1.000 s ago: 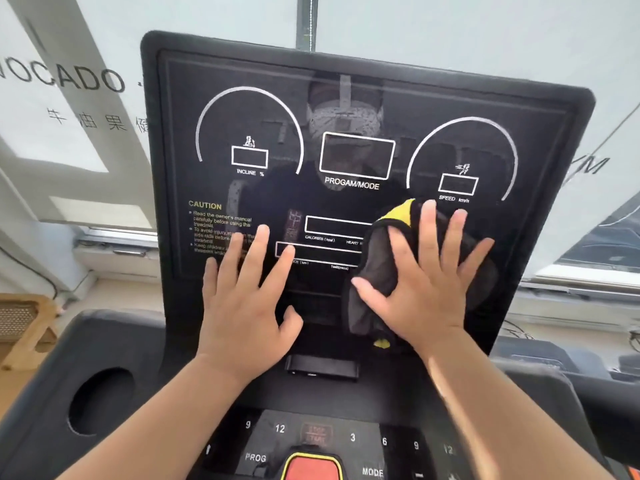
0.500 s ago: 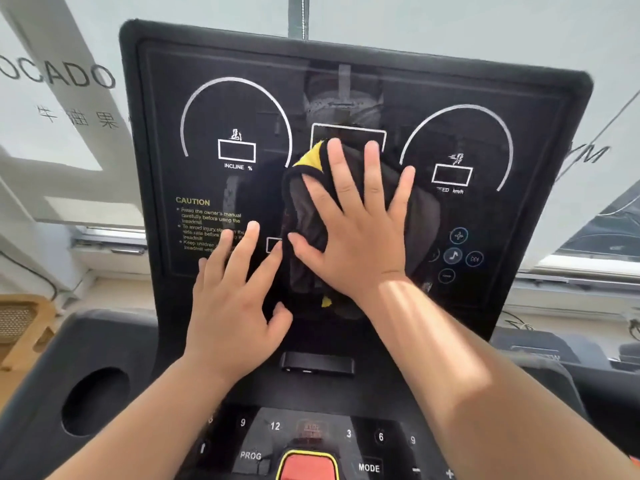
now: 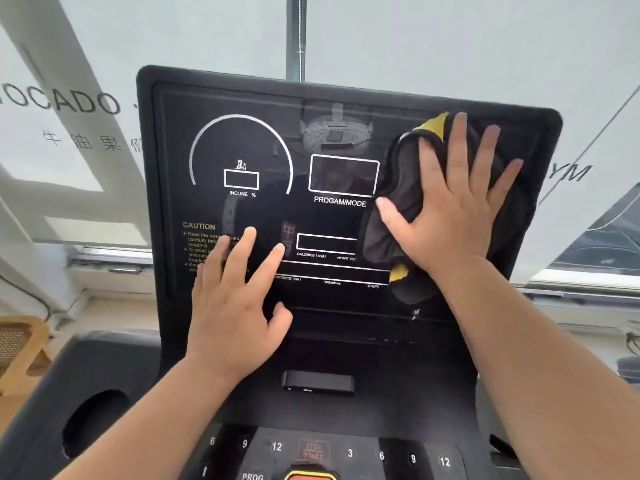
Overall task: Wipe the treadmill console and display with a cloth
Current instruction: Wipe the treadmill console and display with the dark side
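The black treadmill display panel (image 3: 263,140) stands upright in front of me, with white dials and boxes printed on it. My right hand (image 3: 450,206) lies flat with spread fingers on a dark grey cloth with yellow trim (image 3: 391,216), pressing it against the panel's upper right part, over the speed dial. My left hand (image 3: 235,306) rests flat on the lower left of the panel, fingers apart, holding nothing. Below the panel, the console (image 3: 346,452) shows number keys and a red stop button at the bottom edge.
A round cup holder (image 3: 93,420) sits in the console's left wing. A small black slot piece (image 3: 317,382) sits below the display. Behind the treadmill is a window with white blinds and lettering. A wooden object (image 3: 20,344) lies at the far left.
My right hand slid the cloth from the lower right to the panel's centre, then up to the upper right. My left hand stayed on the lower left of the panel.
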The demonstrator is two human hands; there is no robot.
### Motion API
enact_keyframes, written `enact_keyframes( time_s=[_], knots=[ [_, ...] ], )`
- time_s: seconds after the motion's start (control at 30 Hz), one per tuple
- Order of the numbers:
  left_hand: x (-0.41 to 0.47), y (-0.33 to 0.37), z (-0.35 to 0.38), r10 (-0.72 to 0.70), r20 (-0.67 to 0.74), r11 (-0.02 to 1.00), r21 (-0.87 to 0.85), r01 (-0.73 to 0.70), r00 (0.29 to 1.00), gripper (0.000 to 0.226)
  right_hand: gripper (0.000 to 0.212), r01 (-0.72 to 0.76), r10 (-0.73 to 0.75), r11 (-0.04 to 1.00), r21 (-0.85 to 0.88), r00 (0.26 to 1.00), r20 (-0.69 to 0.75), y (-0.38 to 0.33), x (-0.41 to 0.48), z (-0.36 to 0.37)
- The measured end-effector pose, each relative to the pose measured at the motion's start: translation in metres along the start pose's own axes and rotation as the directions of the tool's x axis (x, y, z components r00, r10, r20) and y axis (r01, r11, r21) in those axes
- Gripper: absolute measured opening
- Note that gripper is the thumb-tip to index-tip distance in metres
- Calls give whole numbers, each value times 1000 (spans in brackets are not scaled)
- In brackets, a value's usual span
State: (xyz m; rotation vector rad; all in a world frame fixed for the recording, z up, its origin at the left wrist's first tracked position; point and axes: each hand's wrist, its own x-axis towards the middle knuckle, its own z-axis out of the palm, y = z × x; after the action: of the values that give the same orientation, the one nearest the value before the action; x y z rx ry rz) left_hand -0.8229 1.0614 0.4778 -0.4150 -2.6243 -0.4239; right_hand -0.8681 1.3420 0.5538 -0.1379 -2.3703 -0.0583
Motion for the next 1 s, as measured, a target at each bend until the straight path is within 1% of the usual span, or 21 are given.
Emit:
enact_keyframes(
  time_s=[0.07,0.13,0.2,0.27,0.37,0.47,0.53,0.57,0.6,0.63,0.73,0.83,0.9,0.93,1.0],
  knots=[
    [-1,-2,1,11,2,1000,-4,-11,1000,74,90,-40,40,999,12,999,-22,-18,24,-6],
    [0,-3,2,20,0,1000,-4,-20,1000,75,90,-49,50,999,13,998,-44,-43,41,-8],
    [0,-3,3,18,13,1000,9,-19,1000,76,89,-8,8,1000,3,998,-57,-70,49,-6],
    [-1,-2,4,23,20,1000,19,-23,1000,77,86,109,-109,994,-14,992,-57,-92,49,-2],
    [-2,-4,5,41,5,999,17,-41,999,73,76,314,-313,949,7,948,-50,-101,35,3],
    [-3,-8,6,75,-43,997,-9,-76,996,67,69,531,-531,847,0,847,-2,-80,0,13],
    [-4,-10,7,85,-52,996,-27,-87,995,67,67,624,-624,781,6,781,8,-50,-20,19],
    [-4,-11,7,85,-50,996,-34,-87,995,67,67,645,-645,764,-1,764,2,-32,-24,19],
    [-5,-11,7,82,-42,996,-39,-84,996,67,67,648,-648,762,-21,762,-3,-14,-24,18],
    [-5,-12,7,78,-29,996,-43,-80,997,68,68,632,-633,774,-47,774,-10,1,-20,15],
    [-6,-10,6,58,16,996,-64,-57,998,71,74,498,-502,864,-77,864,-31,20,7,2],
    [-6,-10,2,39,49,995,-92,-34,998,72,81,336,-337,940,-55,941,-13,-2,37,-9],
    [-6,-11,1,37,62,994,-106,-31,997,72,81,253,-254,966,-51,967,-15,-28,53,-12],
    [-6,-12,0,37,68,993,-115,-29,997,72,81,236,-238,970,-58,971,-20,-43,58,-12],
    [-6,-12,-1,40,71,992,-125,-31,997,72,78,260,-262,964,-58,964,-34,-73,60,-8]
  ],
)
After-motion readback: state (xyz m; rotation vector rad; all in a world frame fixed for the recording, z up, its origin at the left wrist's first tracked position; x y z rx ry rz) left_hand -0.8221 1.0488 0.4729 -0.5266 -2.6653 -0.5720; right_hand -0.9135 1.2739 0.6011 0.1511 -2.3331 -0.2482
